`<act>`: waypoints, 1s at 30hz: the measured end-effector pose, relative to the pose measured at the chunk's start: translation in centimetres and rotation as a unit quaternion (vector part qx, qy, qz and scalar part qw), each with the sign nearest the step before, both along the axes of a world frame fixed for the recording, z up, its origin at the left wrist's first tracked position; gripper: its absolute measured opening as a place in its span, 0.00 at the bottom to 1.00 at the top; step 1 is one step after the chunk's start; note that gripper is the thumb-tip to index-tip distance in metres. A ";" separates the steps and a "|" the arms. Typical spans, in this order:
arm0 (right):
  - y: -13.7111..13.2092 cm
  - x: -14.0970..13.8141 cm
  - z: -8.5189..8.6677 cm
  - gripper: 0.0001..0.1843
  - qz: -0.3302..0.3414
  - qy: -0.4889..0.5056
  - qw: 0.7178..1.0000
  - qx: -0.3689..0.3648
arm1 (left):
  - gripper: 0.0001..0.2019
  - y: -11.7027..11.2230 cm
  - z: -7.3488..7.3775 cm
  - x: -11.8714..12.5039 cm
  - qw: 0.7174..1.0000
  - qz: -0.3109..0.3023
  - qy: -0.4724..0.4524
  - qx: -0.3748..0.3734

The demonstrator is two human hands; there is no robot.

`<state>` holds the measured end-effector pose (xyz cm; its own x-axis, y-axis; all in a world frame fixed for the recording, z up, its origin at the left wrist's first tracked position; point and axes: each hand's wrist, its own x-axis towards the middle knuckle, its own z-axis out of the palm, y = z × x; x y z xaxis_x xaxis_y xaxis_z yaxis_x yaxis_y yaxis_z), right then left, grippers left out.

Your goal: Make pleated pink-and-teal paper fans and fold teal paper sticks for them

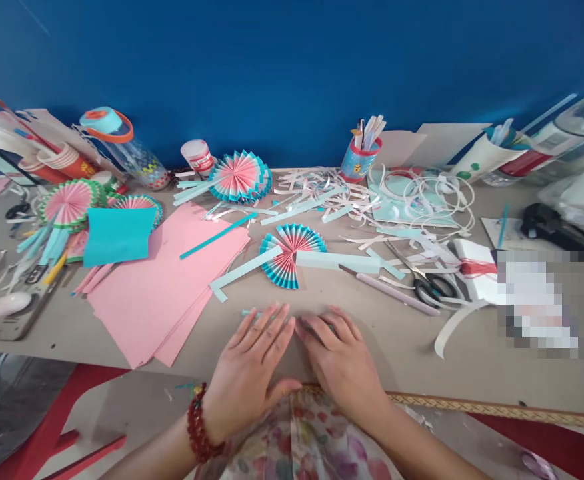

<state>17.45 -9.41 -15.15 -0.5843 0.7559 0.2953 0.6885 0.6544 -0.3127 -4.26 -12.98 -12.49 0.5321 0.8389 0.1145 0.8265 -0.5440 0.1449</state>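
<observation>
My left hand [257,350] lies flat near the table's front edge, fingers stretched out together and thumb apart. Beside it, my right hand [342,350] rests palm down with its fingers slightly bent. A narrow teal paper piece [248,313] peeks out past my left fingertips; the rest is covered by my hands. Just beyond them lies a pleated pink and teal paper fan [295,257], opened most of the way round. Pale strips [339,261] reach out from its two sides. A lilac pen-shaped tool [397,293] and black-handled scissors [432,287] lie to the right.
Pink sheets [157,293] and a teal sheet [119,235] lie left, near finished paper rosettes [239,177]. Scrap strips [332,190], a pen cup [359,160] and a bottle [135,150] line the back. A white block wound with red thread [477,270] sits right.
</observation>
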 end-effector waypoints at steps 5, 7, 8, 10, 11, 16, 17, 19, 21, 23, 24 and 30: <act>-0.1 -0.1 0.2 0.19 -0.001 -0.018 1.000 0.007 | 0.48 0.6 -1.4 -0.1 0.997 -0.026 0.055 -0.041; -0.1 0.0 0.1 0.19 -0.004 -0.020 1.000 0.011 | 0.49 0.7 -1.6 -0.5 0.997 -0.026 0.061 -0.042; 0.0 0.1 0.0 0.19 -0.006 -0.021 1.000 0.013 | 0.49 0.7 -1.7 -0.6 0.997 -0.027 0.062 -0.041; 0.0 0.4 0.0 0.19 -0.007 -0.024 1.000 0.012 | 0.50 0.7 -1.6 -0.7 0.997 -0.027 0.063 -0.038; 0.0 0.7 0.0 0.19 -0.009 -0.025 1.000 0.011 | 0.49 0.6 -1.5 -0.6 0.997 -0.028 0.061 -0.036; -0.4 3.2 0.5 0.19 -0.032 -0.039 0.999 0.002 | 0.47 0.5 -1.6 -0.3 0.999 -0.022 0.038 -0.031; -0.6 3.8 0.6 0.19 -0.037 -0.045 0.998 -0.001 | 0.47 0.5 -1.6 -0.3 0.999 -0.021 0.036 -0.031; -0.9 4.9 0.9 0.20 -0.045 -0.056 0.997 -0.006 | 0.47 0.5 -1.7 -0.4 0.999 -0.021 0.033 -0.027; -1.1 5.6 1.1 0.21 -0.051 -0.059 0.997 -0.008 | 0.47 0.6 -1.7 -0.4 0.999 -0.023 0.036 -0.022; -1.2 5.8 1.3 0.19 -0.056 -0.049 0.997 -0.009 | 0.47 0.6 -1.8 -0.5 0.999 -0.023 0.043 -0.019; -1.3 5.7 1.4 0.18 -0.061 -0.041 0.997 -0.011 | 0.48 0.6 -1.8 -0.5 0.999 -0.024 0.046 -0.017; -1.2 3.2 1.6 0.24 -0.033 -0.053 0.998 -0.007 | 0.48 0.3 -2.1 -0.6 0.999 -0.026 0.036 -0.006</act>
<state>20.68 -10.59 -13.54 -0.5597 0.7981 0.2231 0.7601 0.6016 -0.2455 -4.83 -12.66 -14.58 0.5822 0.8105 0.0641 0.8051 -0.5857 0.0939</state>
